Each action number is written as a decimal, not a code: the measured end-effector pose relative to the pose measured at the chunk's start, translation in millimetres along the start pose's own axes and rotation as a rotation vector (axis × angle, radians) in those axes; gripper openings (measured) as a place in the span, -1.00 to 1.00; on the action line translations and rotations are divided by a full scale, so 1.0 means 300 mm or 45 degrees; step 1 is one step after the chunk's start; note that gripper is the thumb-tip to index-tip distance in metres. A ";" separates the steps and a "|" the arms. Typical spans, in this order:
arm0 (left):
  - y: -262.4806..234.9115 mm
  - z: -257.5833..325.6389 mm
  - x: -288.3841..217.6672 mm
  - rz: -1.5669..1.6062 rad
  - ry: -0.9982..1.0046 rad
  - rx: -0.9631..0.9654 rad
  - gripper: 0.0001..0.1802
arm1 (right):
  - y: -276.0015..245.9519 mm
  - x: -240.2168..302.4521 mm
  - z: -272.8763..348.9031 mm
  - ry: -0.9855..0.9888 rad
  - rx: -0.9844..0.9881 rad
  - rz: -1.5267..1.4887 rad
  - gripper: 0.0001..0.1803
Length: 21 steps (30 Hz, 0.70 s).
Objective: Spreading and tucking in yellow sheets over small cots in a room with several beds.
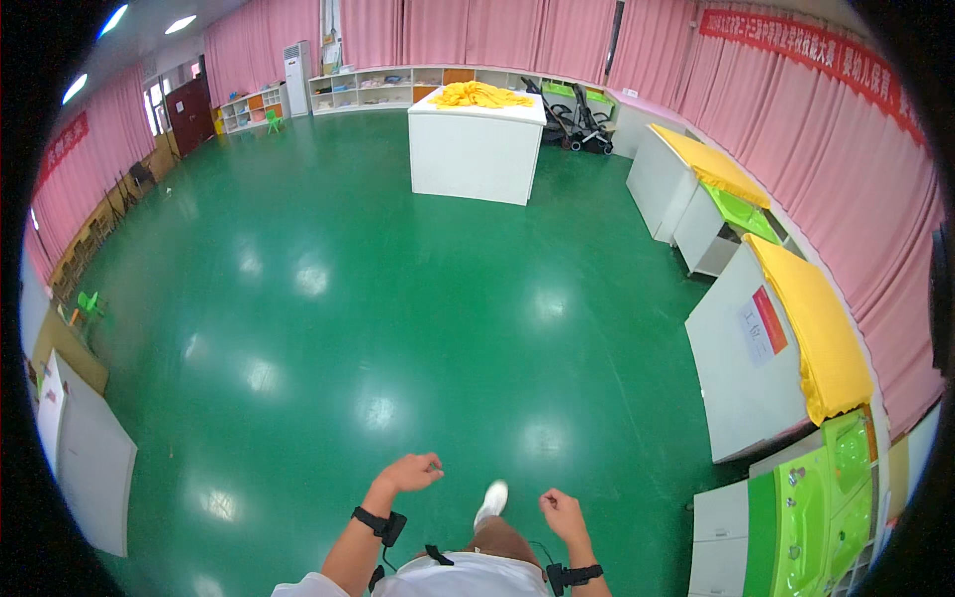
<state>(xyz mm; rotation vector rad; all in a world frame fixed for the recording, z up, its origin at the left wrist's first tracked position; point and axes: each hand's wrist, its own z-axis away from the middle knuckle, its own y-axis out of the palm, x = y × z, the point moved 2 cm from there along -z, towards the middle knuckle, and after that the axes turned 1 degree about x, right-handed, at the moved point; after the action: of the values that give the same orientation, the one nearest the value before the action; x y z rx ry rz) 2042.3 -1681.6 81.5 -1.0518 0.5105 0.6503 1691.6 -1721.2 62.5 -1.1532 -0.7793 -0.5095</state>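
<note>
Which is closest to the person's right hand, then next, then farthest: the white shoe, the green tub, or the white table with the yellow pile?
From the right hand:
1. White shoe, just to its left.
2. Green tub, off to the right.
3. White table with yellow pile, far ahead.

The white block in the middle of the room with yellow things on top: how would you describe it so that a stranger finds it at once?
Look across the green floor toward the far pink curtains. There a white block table stands alone, away from the walls. Unlike the stations along the right wall, it carries a loose yellow heap, not a flat cover.
</note>
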 end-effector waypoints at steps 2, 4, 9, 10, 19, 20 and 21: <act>-0.086 -0.221 0.044 -0.034 0.031 -0.017 -0.61 | 0.000 -0.007 -0.230 -0.040 0.002 -0.023 -0.78; -0.181 -0.442 0.075 -0.062 0.067 -0.040 -0.60 | -0.012 -0.021 -0.485 -0.084 0.003 -0.039 -0.78; -0.429 -0.854 0.039 -0.001 -0.142 -0.026 -0.60 | -0.131 0.015 -1.084 -0.052 0.004 0.018 -0.75; -0.503 -0.938 0.044 -0.001 -0.145 -0.036 -0.60 | -0.143 0.050 -1.207 -0.062 0.007 0.017 -0.75; -0.960 -1.710 0.115 0.192 -0.139 -0.068 -0.58 | -0.284 0.304 -2.244 -0.203 0.099 0.115 -0.78; -1.044 -1.807 0.112 0.183 -0.189 -0.064 -0.58 | -0.285 0.324 -2.366 -0.199 0.087 0.082 -0.78; -1.124 -1.904 0.109 0.170 -0.240 -0.060 -0.58 | -0.288 0.344 -2.484 -0.194 0.073 0.047 -0.78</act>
<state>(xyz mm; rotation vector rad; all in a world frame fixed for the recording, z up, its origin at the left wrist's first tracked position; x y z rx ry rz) 2258.4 -2307.7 33.9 -0.9947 0.4048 0.8741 1904.5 -2447.7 48.1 -1.1602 -0.8967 -0.3691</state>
